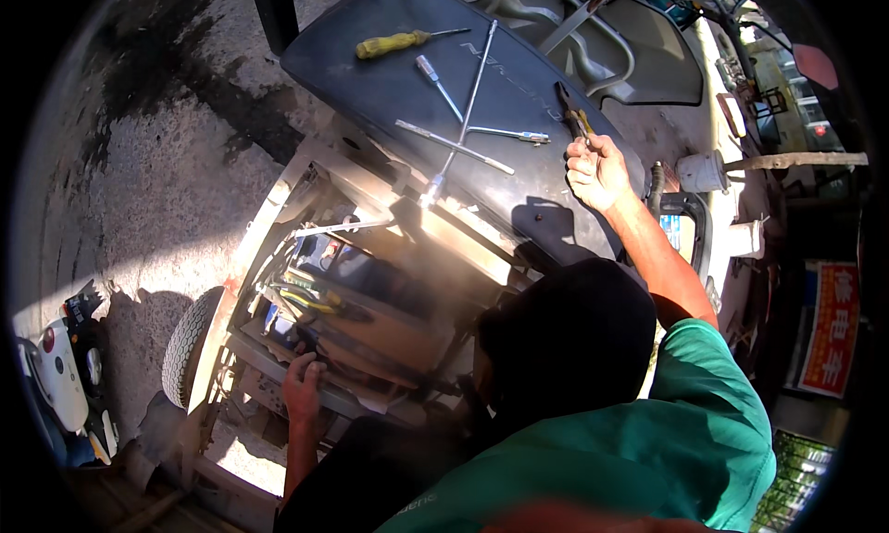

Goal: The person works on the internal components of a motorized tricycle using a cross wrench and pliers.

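My right hand is closed around a pair of pliers with dark jaws and yellow on the handles, held over the right side of a dark panel. On that panel lie a yellow-handled screwdriver, a long metal T-handle wrench and an angled socket wrench. My left hand rests low at the side of an open compartment, fingers curled by a small black part. What they hold is unclear. Yellow-and-green-handled tools lie inside the compartment.
A pale metal frame borders the compartment, with a tyre outside it. Dark-clad knees rise before me. A white scooter stands at left. At right are a white bucket with a stick and a red sign.
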`<state>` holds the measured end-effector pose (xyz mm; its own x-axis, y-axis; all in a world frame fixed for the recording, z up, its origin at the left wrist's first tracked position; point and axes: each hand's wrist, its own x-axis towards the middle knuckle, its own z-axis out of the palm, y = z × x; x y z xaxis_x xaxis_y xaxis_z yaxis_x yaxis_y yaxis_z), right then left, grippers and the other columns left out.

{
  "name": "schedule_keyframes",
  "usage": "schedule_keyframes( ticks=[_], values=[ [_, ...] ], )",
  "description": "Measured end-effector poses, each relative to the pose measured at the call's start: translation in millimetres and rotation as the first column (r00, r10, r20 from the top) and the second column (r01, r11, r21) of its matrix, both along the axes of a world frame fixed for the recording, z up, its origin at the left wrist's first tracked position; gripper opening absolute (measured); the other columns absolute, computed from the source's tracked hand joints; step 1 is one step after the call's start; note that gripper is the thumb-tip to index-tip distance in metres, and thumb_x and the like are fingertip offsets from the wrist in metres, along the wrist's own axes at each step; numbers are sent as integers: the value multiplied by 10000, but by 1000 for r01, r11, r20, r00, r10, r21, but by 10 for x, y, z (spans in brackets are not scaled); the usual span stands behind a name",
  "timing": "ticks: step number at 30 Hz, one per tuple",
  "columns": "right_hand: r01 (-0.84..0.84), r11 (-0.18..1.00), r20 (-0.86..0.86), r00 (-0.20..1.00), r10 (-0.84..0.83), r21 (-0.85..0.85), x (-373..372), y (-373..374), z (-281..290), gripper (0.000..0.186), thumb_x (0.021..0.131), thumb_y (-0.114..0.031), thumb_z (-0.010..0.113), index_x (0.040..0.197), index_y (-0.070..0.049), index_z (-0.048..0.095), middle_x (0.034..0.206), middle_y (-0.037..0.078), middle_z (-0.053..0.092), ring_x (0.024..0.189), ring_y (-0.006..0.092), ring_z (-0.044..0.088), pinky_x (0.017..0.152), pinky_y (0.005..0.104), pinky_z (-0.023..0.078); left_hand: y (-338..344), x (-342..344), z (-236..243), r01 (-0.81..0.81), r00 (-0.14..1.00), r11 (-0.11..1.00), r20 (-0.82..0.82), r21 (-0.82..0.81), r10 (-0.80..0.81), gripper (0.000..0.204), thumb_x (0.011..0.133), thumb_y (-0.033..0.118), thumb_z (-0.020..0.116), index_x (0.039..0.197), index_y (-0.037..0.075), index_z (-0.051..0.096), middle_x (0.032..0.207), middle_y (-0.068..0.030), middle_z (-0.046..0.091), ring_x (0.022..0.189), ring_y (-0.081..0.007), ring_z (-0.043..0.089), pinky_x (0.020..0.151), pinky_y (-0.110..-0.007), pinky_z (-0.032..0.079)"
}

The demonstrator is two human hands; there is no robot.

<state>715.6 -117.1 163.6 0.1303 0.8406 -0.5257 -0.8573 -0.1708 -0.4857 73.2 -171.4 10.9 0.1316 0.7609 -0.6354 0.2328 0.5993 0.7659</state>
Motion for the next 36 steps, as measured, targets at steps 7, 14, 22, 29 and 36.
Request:
schedule_keyframes(
  ticks=[7, 14, 22, 29, 36],
  values=[
    [16, 994, 607, 793, 55, -111, -195, 91, 96, 288, 907, -121, 621, 1155, 14, 565, 823, 6, 497, 631, 105, 464, 521, 215, 353, -16, -30, -49, -3, 1000, 1000, 17, 11, 2, 283, 994, 140, 565, 1228, -16, 595, 959, -99, 700, 805, -151, 661, 727, -281, 537],
    [137, 913, 803, -438, 404, -385, -520, 298, 12, 477, 846, -395, 738, 1099, 4, 671, 857, 186, 701, 874, 340, 688, 822, 416, 524, 2, -20, 18, 17, 1000, 1000, 3, 10, -17, 285, 983, 125, 575, 1225, -23, 605, 996, -101, 698, 881, -148, 645, 793, -286, 525],
    [4, 911, 824, -425, 375, -413, -401, 309, 43, 308, 868, -284, 673, 903, 17, 623, 836, 194, 678, 850, 343, 678, 800, 423, 514, -4, -36, 47, 0, 1000, 1000, 0, 0, 0, 279, 985, 122, 574, 1223, -20, 605, 999, -98, 697, 879, -144, 642, 806, -282, 519],
    [28, 914, 831, -405, 382, -406, -326, 207, 71, 254, 849, -224, 635, 931, 14, 601, 799, 155, 645, 787, 294, 650, 755, 412, 510, -23, -41, 58, 23, 999, 998, -31, 61, -21, 284, 994, 136, 560, 1228, -21, 592, 941, -100, 697, 794, -167, 678, 741, -291, 537],
    [82, 853, 700, -534, 475, -516, -465, 201, 114, 245, 844, -216, 598, 926, 14, 610, 881, 239, 679, 885, 411, 667, 798, 491, 509, -30, -38, 26, 7, 1000, 999, -11, 53, -6, 298, 992, 141, 568, 1235, -31, 582, 937, -102, 694, 779, -167, 674, 747, -294, 536]
  ],
)
